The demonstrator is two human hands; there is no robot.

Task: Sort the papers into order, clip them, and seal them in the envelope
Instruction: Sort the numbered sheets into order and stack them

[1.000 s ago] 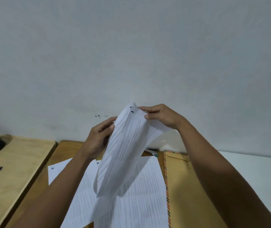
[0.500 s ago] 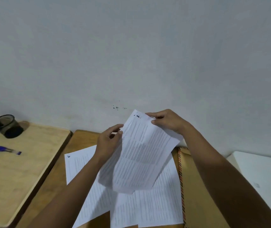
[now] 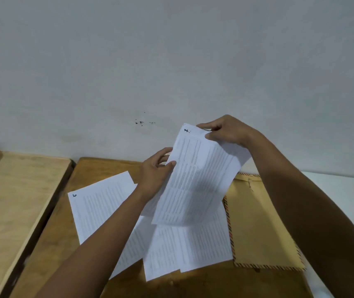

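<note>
A handwritten mark, perhaps a "1", sat at the far corner of the raised sheet (image 3: pixel 199 179); its printed lines were too blurred to read. The right hand (image 3: pixel 227 131) pinched that corner, and the left hand (image 3: pixel 155 171) pinched the sheet's left edge. A sheet marked "5" (image 3: pixel 98 211) lay on the brown tabletop (image 3: pixel 64 244) with other loose papers (image 3: pixel 184 250). The striped-edge envelope (image 3: pixel 257 229) lay to their right, partly hidden by the right forearm. A paler tabletop (image 3: pixel 17 201) stood left.

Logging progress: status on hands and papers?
Both hands, left and right, hold one sheet up. Other sheets loose on desk. Envelope lies unobstructed.
</note>
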